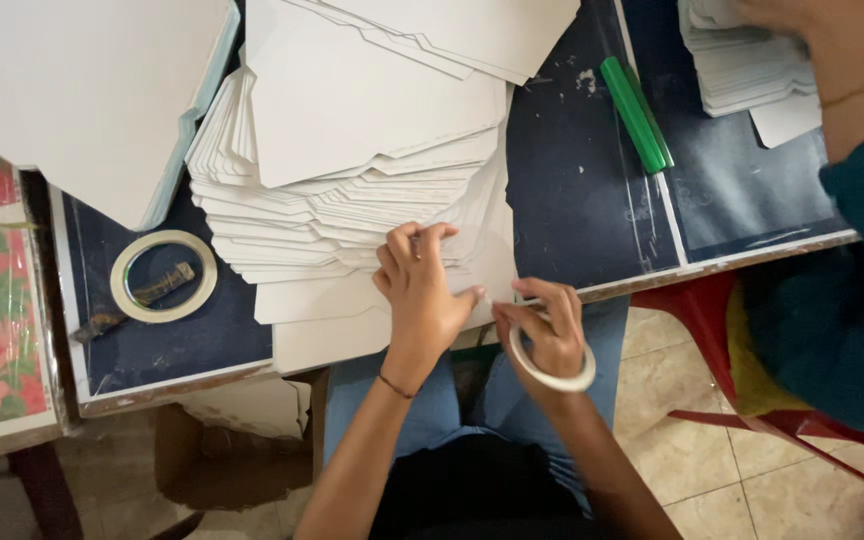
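Observation:
My left hand point(418, 290) presses down on the near edge of a fanned stack of white die-cut card sheets point(352, 190) on a dark blue table point(582, 200). My right hand point(549, 325) pinches at the sheet's edge next to the left thumb, and a roll of pale tape point(552, 370) hangs around its fingers. The end of the tape between the fingertips is too small to make out.
A second tape roll point(164, 276) lies on the table at left over a small knife point(132, 300). A green cutter point(635, 112) lies at the back right. Another person's arm point(852, 80) rests on a further white stack point(742, 60). A red chair point(752, 400) stands at right.

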